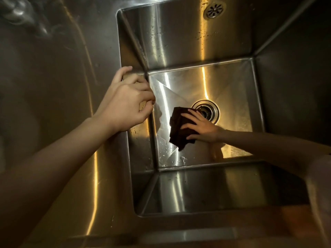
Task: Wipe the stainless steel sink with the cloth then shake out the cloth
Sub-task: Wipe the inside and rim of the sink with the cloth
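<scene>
A deep stainless steel sink point(179, 42) fills the middle of the view. On its floor lies a dark brown cloth point(176, 129), just left of the round drain point(207, 110). My right hand point(200, 126) presses flat on the cloth, fingers spread over its right half and partly covering the drain. My left hand point(125, 102) rests on the sink's left rim, fingers curled with nothing in them. Water droplets and streaks show on the floor near the front left corner.
A steel counter point(59, 86) spreads to the left of the basin. A small overflow grille point(214, 10) sits high on the back wall. A pale sleeve point(320, 176) shows at the right edge.
</scene>
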Demonstrator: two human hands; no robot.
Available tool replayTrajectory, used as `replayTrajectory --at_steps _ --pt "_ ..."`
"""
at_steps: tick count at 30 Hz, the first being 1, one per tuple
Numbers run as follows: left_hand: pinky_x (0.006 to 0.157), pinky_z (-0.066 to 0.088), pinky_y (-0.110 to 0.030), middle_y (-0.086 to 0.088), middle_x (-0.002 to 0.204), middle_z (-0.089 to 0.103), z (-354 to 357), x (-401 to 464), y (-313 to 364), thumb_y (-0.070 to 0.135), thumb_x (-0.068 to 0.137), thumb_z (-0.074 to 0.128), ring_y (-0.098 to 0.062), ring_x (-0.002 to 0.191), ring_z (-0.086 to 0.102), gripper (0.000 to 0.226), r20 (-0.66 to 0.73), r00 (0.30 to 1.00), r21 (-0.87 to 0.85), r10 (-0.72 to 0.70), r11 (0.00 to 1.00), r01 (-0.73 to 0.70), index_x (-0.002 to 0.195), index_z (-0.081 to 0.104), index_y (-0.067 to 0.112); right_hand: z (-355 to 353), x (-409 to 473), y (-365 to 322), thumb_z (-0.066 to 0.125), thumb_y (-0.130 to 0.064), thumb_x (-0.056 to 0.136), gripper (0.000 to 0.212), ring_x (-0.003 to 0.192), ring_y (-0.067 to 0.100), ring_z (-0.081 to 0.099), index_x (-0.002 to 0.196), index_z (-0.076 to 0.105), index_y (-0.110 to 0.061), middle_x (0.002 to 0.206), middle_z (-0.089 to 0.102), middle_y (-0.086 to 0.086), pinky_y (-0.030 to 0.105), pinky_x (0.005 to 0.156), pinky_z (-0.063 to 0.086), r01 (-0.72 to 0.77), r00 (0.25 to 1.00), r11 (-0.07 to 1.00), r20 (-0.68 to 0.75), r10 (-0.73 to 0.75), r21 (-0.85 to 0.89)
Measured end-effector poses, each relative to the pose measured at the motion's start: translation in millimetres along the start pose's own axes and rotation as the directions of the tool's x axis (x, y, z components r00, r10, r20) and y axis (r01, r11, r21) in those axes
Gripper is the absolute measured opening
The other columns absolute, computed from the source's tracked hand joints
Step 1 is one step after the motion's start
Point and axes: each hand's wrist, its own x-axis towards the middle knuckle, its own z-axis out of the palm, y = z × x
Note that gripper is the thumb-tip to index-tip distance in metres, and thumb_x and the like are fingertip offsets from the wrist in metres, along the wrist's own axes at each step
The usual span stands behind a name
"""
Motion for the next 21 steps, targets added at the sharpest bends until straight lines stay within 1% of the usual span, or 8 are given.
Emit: replayTrajectory --at_steps 2,4,6,9,10,13,16,21 --pt "0.113 0.024 -0.05 0.007 0.084 0.07 -0.3 0.1 0.1 0.026 0.087 0.049 -0.019 0.1 0.06 0.028 -0.005 1.0 -0.01 -0.003 1.0 0.003 0.083 0.076 0.018 7.7 -9.9 -6.4 0.053 -0.051 0.091 0.045 0.147 0.037 0.0 0.131 0.045 -0.032 0.158 0.019 0.011 0.059 0.116 0.009 0.007 0.999 1.0 -0.032 -0.008 -0.01" --pt "0.113 0.024 -0.05 0.006 0.086 0.071 -0.6 0.5 -0.1 0.028 0.087 0.048 -0.019 0.101 0.06 0.03 -0.005 1.0 -0.016 -0.004 1.0 0.004 0.083 0.076 0.018 17.1 -4.5 -17.9 0.063 -0.045 0.087 0.048 0.145 0.043 0.01 0.129 0.047 -0.028 0.154 0.027 0.015 0.063 0.113 0.016 0.016 0.997 0.998 -0.077 -0.02 -0.058" --pt "0.114 0.023 -0.05 0.007 0.086 0.071 -0.5 0.8 0.3 0.028 0.087 0.048 -0.019 0.102 0.059 0.03 -0.002 1.0 -0.008 -0.004 1.0 0.004 0.084 0.076 0.019 24.1 10.0 -29.9 0.068 -0.044 0.084 0.051 0.142 0.046 0.016 0.128 0.05 -0.025 0.152 0.031 0.017 0.063 0.112 0.017 0.048 0.996 0.994 -0.073 -0.055 -0.093" --pt "0.114 0.023 -0.048 0.009 0.083 0.07 0.1 0.8 -0.2 0.028 0.086 0.048 -0.018 0.101 0.059 0.029 -0.011 1.0 0.0 -0.009 1.0 0.009 0.081 0.075 0.02 36.9 35.6 -57.3 0.063 -0.047 0.086 0.05 0.145 0.041 0.009 0.131 0.049 -0.028 0.156 0.024 0.013 0.056 0.115 0.005 0.061 0.998 0.995 -0.025 -0.063 -0.073" --pt "0.114 0.023 -0.047 0.008 0.082 0.07 0.3 0.6 -0.5 0.028 0.086 0.048 -0.019 0.1 0.059 0.029 -0.012 1.0 -0.002 -0.012 1.0 0.011 0.08 0.075 0.02 41.4 42.7 -65.7 0.061 -0.048 0.087 0.048 0.146 0.04 0.008 0.13 0.051 -0.028 0.156 0.024 0.012 0.054 0.116 0.003 0.055 0.998 0.997 -0.017 -0.056 -0.056" --pt "0.114 0.022 -0.046 0.007 0.082 0.07 0.2 -0.4 -1.2 0.028 0.086 0.047 -0.02 0.1 0.059 0.03 -0.003 1.0 -0.006 -0.004 1.0 0.004 0.081 0.075 0.02 43.9 50.3 -75.3 0.063 -0.047 0.086 0.041 0.146 0.038 0.01 0.121 0.057 -0.028 0.154 0.029 0.01 0.052 0.116 0.005 0.05 0.998 0.998 -0.022 -0.051 -0.03" --pt "0.114 0.022 -0.047 0.006 0.081 0.07 0.0 -0.5 -1.6 0.027 0.086 0.048 -0.021 0.102 0.058 0.03 -0.008 1.0 -0.008 0.004 1.0 -0.004 0.082 0.076 0.019 32.9 30.0 -61.0 0.061 -0.044 0.088 0.037 0.147 0.035 0.01 0.12 0.059 -0.027 0.155 0.028 0.009 0.05 0.117 0.005 0.058 0.998 0.998 -0.012 -0.058 -0.025" --pt "0.114 0.023 -0.05 0.004 0.082 0.07 1.2 -1.0 -1.5 0.027 0.086 0.049 -0.022 0.106 0.058 0.03 -0.029 1.0 -0.001 0.011 1.0 -0.011 0.083 0.077 0.017 13.3 -29.0 -24.5 0.048 -0.052 0.091 0.038 0.147 0.032 0.008 0.121 0.057 -0.031 0.156 0.026 0.006 0.057 0.116 0.014 0.052 0.998 0.998 0.045 -0.051 -0.036"
